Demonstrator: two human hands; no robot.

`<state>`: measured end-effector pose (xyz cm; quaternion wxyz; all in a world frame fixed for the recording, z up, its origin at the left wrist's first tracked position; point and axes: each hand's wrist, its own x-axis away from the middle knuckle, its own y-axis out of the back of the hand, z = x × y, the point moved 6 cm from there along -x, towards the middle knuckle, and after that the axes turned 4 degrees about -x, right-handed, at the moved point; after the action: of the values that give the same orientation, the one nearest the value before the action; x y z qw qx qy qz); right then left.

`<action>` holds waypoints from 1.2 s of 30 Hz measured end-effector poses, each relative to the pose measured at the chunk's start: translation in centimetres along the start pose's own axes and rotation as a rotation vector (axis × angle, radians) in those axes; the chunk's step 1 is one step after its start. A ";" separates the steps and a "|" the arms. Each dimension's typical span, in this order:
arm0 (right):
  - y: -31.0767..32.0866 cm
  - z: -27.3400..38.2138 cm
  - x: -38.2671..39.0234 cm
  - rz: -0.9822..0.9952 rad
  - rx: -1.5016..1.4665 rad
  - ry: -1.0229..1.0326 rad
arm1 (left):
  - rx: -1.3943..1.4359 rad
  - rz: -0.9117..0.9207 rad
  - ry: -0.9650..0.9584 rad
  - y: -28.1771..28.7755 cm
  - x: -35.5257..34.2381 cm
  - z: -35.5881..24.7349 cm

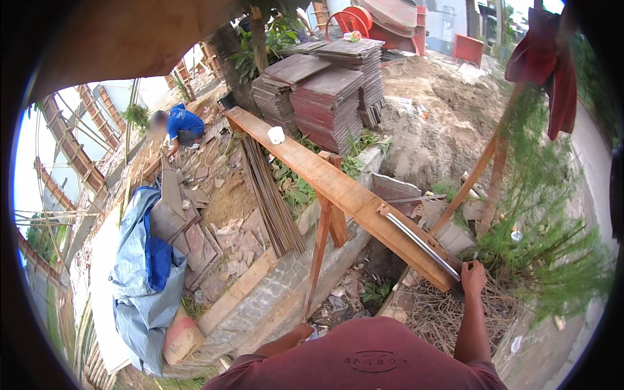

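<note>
a mound of soil [432, 123] rises well ahead of the right hand [473, 279], a little to its left. the long wooden plank [338, 185] slants across from far ahead and left of that hand, its near end just beside it. the stack of flat brown slabs [328, 97] stands well ahead of the left hand [300, 330], on the far side of the plank. the crumpled blue-grey tarp [140, 286] is spread to the left of the left hand, somewhat ahead. a co-worker in a blue top [187, 122] crouches well ahead and left of both hands. the bundle of thin brown rods [270, 198] lies ahead of the left hand, slightly to its left, and the wooden trestle leg [318, 253] slopes down to near that same hand. the tangle of dry, thin stalks [442, 322] lies below and left of the right hand.

the silvery bar [422, 242] rests lengthwise on the plank, running ahead and left from just beside the right hand. that hand is narrow, fingers curled close together; it is partly turned away, so i cannot tell whether it grips the bar, nor whether the blurred left hand holds anything. smallest, the white cup [276, 135] sits on the plank, well ahead and left of the right hand.
</note>
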<state>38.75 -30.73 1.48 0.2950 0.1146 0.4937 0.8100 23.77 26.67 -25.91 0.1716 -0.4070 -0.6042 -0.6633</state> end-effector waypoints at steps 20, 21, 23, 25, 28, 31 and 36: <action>0.0 0.5 -0.1 0.032 0.000 0.043 | 0.573 -0.148 0.191 5.4 1.1 0.5; 0.1 1.0 0.1 0.055 0.008 0.025 | 0.484 -0.182 0.114 5.4 1.4 0.4; 0.5 1.9 0.3 0.103 0.023 -0.004 | 0.437 -0.257 0.073 3.5 1.3 0.8; 0.4 1.3 0.2 0.058 0.023 -0.019 | 0.471 -0.313 0.098 2.8 1.2 1.1; -0.3 -0.2 -0.2 0.050 0.022 -0.028 | 0.354 -0.316 0.045 1.8 1.0 0.4; -0.8 -0.4 -0.3 0.057 0.018 0.028 | 0.216 -0.292 0.006 -1.2 -1.5 1.1; -1.1 -0.2 -0.6 0.048 0.011 0.068 | 0.161 -0.268 0.049 -2.8 -2.2 1.3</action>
<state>39.46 -30.87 0.49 0.2579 0.1005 0.5048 0.8177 23.54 27.89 -29.47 0.1283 -0.2913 -0.6998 -0.6395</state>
